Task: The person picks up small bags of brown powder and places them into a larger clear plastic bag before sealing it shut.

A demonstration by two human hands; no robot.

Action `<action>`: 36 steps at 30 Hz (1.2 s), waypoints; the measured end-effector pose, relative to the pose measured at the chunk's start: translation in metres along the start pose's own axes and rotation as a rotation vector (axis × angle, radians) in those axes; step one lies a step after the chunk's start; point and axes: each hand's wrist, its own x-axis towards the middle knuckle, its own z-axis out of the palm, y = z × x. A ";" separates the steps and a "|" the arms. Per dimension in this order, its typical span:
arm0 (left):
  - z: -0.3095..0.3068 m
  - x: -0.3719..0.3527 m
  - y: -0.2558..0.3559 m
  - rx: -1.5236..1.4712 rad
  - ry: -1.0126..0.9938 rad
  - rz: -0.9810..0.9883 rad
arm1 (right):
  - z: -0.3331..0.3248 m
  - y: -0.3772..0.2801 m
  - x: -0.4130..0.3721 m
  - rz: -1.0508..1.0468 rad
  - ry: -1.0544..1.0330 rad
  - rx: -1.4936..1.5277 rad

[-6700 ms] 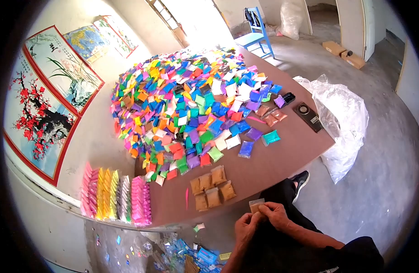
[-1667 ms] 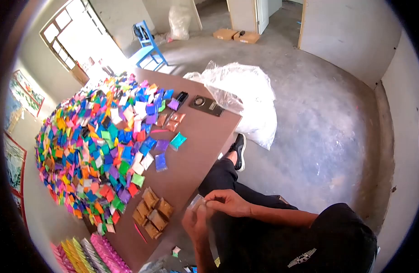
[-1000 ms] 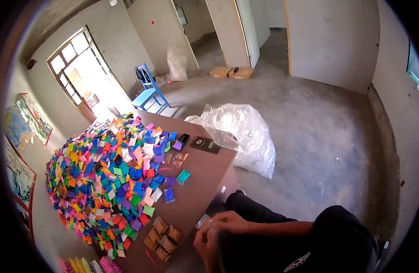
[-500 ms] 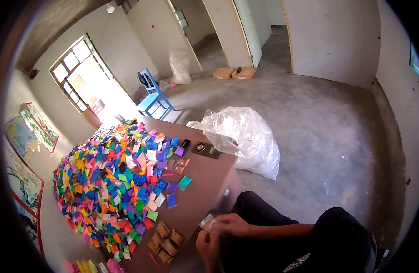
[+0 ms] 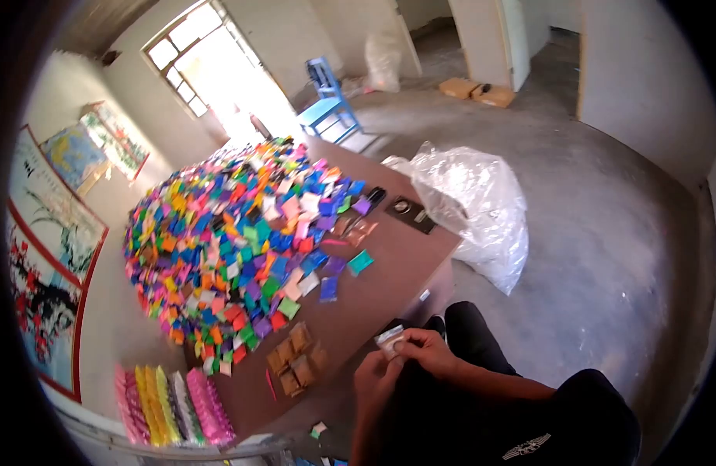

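- The left hand [image 5: 376, 370] and the right hand [image 5: 428, 352] pinch one small clear plastic packet [image 5: 390, 339], fingertips closed on it; its filling is perhaps brownish, too blurred for certainty.
- This packet is beside the table [image 5: 350, 330].
- Brown-filled packets [image 5: 297, 356] lie nearby.

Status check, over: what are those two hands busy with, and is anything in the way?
Left hand and right hand: both on one small see-through packet. Packet held up near the table edge. Nothing visibly blocking them.
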 end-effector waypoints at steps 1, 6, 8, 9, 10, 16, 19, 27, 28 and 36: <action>0.002 0.000 0.005 -0.099 0.005 0.004 | -0.001 -0.001 0.000 -0.018 -0.001 0.037; -0.008 -0.005 -0.019 -0.194 0.085 -0.034 | 0.013 -0.007 -0.002 -0.015 -0.029 0.030; -0.012 -0.006 -0.013 -0.156 0.109 -0.047 | 0.016 -0.004 0.000 0.013 -0.058 0.013; -0.014 -0.008 -0.013 -0.154 0.125 -0.060 | 0.018 -0.002 0.002 0.028 -0.071 0.018; -0.015 -0.009 -0.013 -0.136 0.138 -0.057 | 0.018 0.001 0.004 0.044 -0.071 0.005; -0.021 -0.016 -0.015 -0.136 0.210 -0.108 | 0.024 0.013 0.017 0.122 -0.105 0.007; -0.020 -0.019 -0.016 -0.305 0.274 -0.147 | 0.031 0.004 0.023 0.128 -0.181 -0.046; -0.035 -0.031 -0.041 -0.341 0.387 -0.110 | 0.047 0.016 0.034 0.234 -0.250 -0.217; -0.037 -0.030 -0.040 -0.359 0.383 -0.117 | 0.046 0.022 0.036 0.237 -0.250 -0.200; -0.051 -0.012 -0.050 -0.492 0.320 -0.141 | 0.053 0.015 0.040 0.187 -0.157 -0.253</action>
